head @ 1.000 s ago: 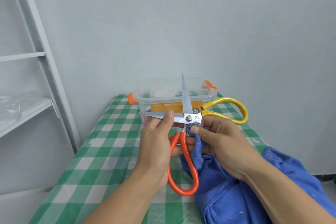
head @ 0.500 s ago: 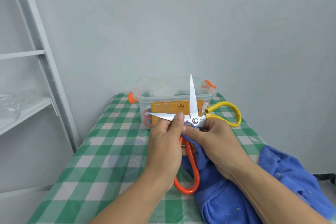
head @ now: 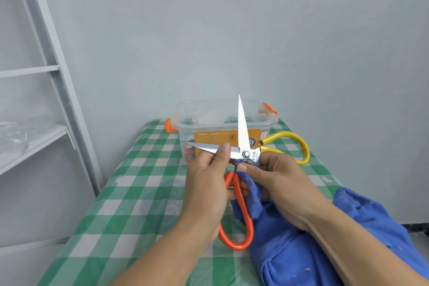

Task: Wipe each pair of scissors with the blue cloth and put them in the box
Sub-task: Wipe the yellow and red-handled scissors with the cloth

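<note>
Open scissors (head: pixel 246 153) held up over the tabletop (head: pixel 130 193), cloth pressed at the pivot.

The left hand (head: pixel 206 183) grips the scissors, thumb curled onto the blade that points left and fingers round the orange handle loop below; the other blade points straight up and the yellow loop sticks out to the right. The right hand (head: pixel 278 183) pinches a fold of the blue cloth (head: pixel 285 251) against the metal just under the pivot screw, while the rest of the cloth trails down onto the green-checked cover at the near right. The clear box (head: pixel 209 126) stands behind the hands at the far end, lid off (orange latches at both ends), with red handles (head: pixel 189 152) showing dimly through its front wall. A grey shelf unit (head: pixel 34 137) stands at the left.
</note>
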Motion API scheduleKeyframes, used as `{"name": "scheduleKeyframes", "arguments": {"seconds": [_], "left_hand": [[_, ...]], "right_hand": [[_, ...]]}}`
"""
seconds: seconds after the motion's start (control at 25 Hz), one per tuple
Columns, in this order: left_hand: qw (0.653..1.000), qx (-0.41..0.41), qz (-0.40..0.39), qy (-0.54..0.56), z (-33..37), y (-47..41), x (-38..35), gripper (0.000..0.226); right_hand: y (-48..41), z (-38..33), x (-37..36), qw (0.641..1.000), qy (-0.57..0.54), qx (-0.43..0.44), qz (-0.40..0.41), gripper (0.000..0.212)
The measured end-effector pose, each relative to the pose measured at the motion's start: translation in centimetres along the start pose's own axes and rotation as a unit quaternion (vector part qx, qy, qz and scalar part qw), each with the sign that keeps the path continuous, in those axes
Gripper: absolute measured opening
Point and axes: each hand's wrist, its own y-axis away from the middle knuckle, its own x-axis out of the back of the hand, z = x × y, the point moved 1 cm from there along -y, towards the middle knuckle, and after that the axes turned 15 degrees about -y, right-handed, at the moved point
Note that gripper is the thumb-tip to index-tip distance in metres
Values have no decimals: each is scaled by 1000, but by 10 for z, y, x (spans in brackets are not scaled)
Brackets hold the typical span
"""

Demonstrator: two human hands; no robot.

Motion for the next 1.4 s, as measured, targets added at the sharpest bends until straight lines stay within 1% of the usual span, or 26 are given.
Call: {"name": "scheduleKeyframes", "arguments": {"seconds": [0.04,0.12,0.16,0.28,0.48,0.6,0.68,0.84,0.96,1.0,1.12,1.16,1.2,1.32,1.36,1.4], "left_hand": [[1000,-7,3,-5,-1,2,-2,23],[1000,-16,-1,-7,-1,4,-4,27],[1000,-15,-3,-2,-1,3,-3,28],[1000,-8,-11,10,2,-1,1,26],[1000,-8,-28,11,5,-4,12,26],[999,-9,-30,14,5,-5,12,30],[1000,-14,-16,4,4,-4,8,35],[998,-53,16,-42,-4,-5,3,28],[997,-52,21,-49,-5,-4,2,27],[997,-49,22,-49,-6,-4,2,26],[999,-42,-4,-27,-5,-3,2,22],[999,-39,-22,-20,-4,-4,2,21],[999,-35,-35,-15,-1,-3,2,21],[999,-32,-44,-7,3,-6,10,22],[999,-34,-38,-10,4,-8,14,23],[999,-38,-30,-18,5,-10,18,24]], "right_hand": [[0,1,-1,1000,8,10,2,67],[0,2,-1,999,20,42,-2,36],[1,1,-3,998,25,53,-7,30],[1,-3,0,998,30,45,-25,38],[3,-8,3,996,-47,5,-70,19],[1,-4,6,995,-66,-5,-70,21],[-1,0,6,997,-60,-6,-47,35],[-1,6,1,999,-43,-7,-2,54],[1,5,-2,1000,-31,3,1,49],[2,5,-4,999,-36,6,1,44],[6,2,-13,996,-80,37,-5,14],[6,1,-15,995,-89,42,1,11],[6,1,-15,995,-89,41,2,13],[3,0,-8,999,-54,5,-5,31],[4,-2,-5,999,-32,-10,-5,32],[5,-4,-1,1000,-14,-20,-5,29]]}}
